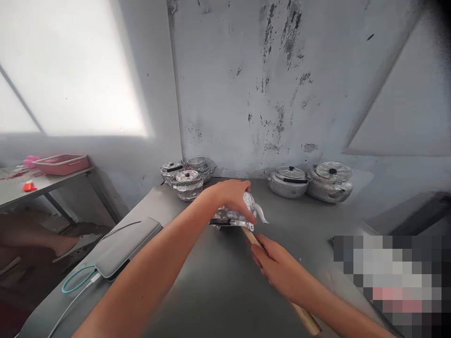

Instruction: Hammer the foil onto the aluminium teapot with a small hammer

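Observation:
A small silvery metal kettle (235, 214) lies tilted on the grey table (211, 286), with its curved spout (260, 212) pointing right and its black-gripped handle (225, 222) towards me. My left hand (232, 195) reaches over the kettle from the left, fingers curled around its body near the spout, and covers much of it. In my right hand (276, 260) is a wooden stick (306, 319), gripped with fingers closed. Its far end meets the kettle just below the handle joint; whether a tool head sits there is hidden.
Several metal pots with lids stand along the wall: one group at back left (188, 184), two pots (288, 182) at back right. A grey power bank (130, 249) with cables lies at the table's left edge. Beyond is another table with a pink basket (63, 164). A person's leg shows below.

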Demonstrator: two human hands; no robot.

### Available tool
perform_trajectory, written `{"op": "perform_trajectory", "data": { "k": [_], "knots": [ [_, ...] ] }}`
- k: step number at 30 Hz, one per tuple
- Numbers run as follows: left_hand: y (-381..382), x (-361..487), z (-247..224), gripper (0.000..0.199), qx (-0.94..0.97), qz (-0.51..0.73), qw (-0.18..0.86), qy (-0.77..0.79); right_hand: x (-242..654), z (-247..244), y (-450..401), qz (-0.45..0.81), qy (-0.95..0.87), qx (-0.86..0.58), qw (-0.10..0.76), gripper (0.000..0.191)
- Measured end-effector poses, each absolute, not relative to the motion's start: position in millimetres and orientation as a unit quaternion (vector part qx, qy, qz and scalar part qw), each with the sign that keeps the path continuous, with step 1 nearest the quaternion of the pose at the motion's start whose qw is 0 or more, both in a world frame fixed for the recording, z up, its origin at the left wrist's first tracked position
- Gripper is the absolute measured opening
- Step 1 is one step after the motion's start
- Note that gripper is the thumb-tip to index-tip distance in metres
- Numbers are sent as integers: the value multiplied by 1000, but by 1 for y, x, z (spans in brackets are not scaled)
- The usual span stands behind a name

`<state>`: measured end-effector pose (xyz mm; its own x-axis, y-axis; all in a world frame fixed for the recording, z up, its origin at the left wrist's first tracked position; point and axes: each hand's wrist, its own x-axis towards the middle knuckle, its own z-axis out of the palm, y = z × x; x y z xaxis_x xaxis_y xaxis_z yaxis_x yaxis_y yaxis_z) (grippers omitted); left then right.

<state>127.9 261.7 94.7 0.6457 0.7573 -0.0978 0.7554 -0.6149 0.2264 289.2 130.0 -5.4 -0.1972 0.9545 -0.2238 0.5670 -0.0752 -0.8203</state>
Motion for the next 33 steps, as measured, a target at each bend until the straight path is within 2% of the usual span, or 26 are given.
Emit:
{"op": "perform_trajectory", "data": {
  "k": [6,12,17,26,33],
  "knots": [
    [273,141,98,118,885,-45,149,438,289,-12,134,448,-643,-581,221,25],
    [282,147,103,98,890,-102,156,415,292,-16,136,429,-654,-582,222,24],
    [283,139,101,98,886,-69,183,422,297,-15,132,380,-686,-575,234,25],
    [292,123,99,84,862,-27,235,447,302,-21,127,382,-686,-577,225,26],
    [285,124,98,88,871,-39,222,437,303,-24,129,396,-676,-573,241,30]
  ]
}}
